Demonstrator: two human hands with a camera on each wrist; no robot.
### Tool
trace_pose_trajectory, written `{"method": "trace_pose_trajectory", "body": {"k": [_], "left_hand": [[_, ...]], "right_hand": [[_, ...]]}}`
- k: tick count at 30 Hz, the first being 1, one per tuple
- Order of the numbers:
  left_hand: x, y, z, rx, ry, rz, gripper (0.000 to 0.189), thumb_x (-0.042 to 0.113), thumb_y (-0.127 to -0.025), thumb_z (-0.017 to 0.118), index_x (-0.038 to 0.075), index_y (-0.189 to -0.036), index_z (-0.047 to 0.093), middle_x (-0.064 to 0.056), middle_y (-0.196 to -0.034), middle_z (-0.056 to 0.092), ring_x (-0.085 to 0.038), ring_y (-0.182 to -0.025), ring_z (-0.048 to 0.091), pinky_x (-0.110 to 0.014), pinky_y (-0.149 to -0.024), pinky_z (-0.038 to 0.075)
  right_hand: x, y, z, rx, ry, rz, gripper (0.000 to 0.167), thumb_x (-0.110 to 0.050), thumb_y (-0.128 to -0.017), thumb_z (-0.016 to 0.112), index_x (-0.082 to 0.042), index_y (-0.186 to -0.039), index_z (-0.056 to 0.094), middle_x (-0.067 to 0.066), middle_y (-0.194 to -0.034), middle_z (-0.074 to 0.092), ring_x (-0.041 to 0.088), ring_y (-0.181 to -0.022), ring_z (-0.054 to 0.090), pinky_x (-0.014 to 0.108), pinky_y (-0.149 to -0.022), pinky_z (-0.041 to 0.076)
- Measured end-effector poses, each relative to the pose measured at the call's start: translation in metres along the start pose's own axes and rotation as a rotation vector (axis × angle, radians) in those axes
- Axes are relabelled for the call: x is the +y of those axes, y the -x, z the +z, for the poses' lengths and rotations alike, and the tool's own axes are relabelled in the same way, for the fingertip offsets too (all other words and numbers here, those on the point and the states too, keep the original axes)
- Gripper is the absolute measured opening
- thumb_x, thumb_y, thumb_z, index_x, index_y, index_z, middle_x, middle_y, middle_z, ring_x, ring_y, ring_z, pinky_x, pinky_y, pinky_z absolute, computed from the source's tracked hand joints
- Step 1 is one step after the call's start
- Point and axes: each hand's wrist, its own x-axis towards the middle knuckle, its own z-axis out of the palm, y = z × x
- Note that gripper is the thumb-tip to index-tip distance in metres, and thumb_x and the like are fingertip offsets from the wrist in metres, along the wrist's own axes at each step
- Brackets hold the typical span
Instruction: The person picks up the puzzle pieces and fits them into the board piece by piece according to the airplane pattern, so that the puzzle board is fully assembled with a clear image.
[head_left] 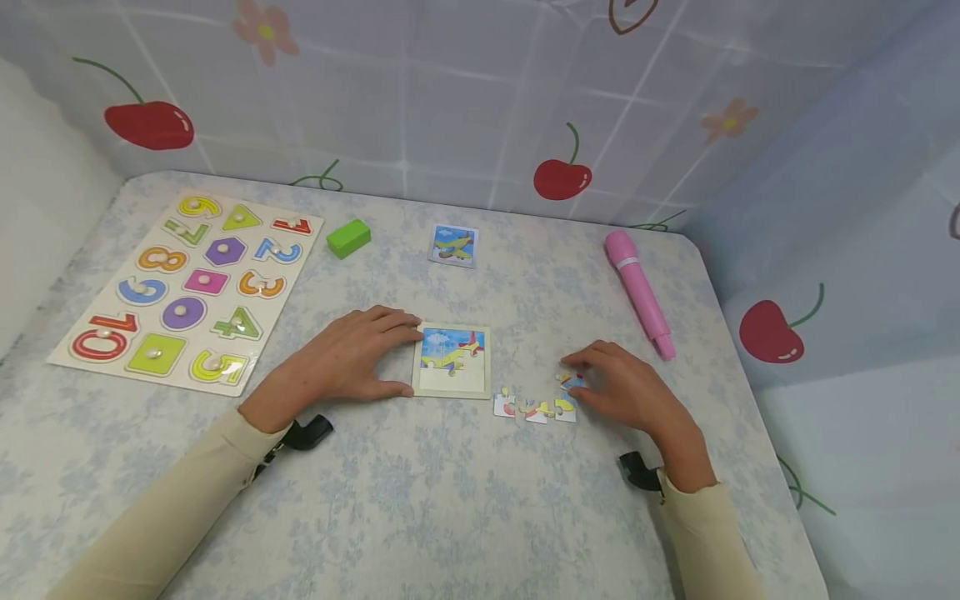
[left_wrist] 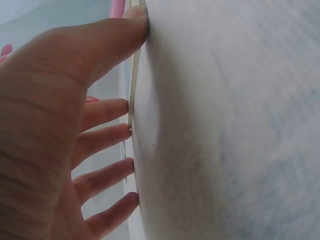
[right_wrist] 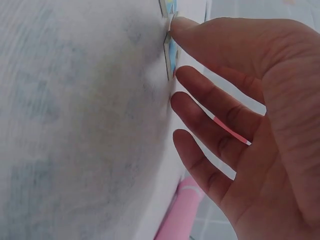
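A small square puzzle tray (head_left: 452, 395) lies on the table, its upper part filled with pieces of an airplane picture. My left hand (head_left: 348, 357) touches the tray's left side, thumb near the lower corner and index finger near the upper one, fingers fairly straight. In the left wrist view the thumb (left_wrist: 115, 37) meets the tray edge. To the right of the tray, my right hand (head_left: 630, 392) pinches a puzzle piece (head_left: 567, 380) between thumb and index finger, at table level. Several loose puzzle pieces (head_left: 537, 411) lie in a row beside that hand.
A picture card (head_left: 453, 245) of the airplane lies behind the tray. A green block (head_left: 348, 238) and a number-and-shape peg board (head_left: 258, 351) are on the left. A pink stick-shaped thing (head_left: 641, 292) lies at the right. Curtains (head_left: 465, 100) hang behind the table.
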Motion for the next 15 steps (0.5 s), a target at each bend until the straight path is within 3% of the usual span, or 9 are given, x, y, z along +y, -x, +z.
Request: {"method": "trace_pose_trajectory", "body": {"k": [15], "left_hand": [[-0.0021, -0.0001, 0.0019, 0.017, 0.005, 0.023, 0.082, 0.061, -0.086, 0.086, 0.013, -0.149, 0.065, -0.006, -0.159, 0.055, -0.031, -0.145, 0.05, -0.056, -0.11, 0.047]], "right_hand": [[0.0042, 0.003, -0.0005, 0.015, -0.001, -0.05, 0.041, -0.013, -0.092, 0.087, -0.012, -0.131, 0.076, -0.002, -0.114, 0.071, 0.02, -0.109, 0.067, 0.048, -0.093, 0.057]]}}
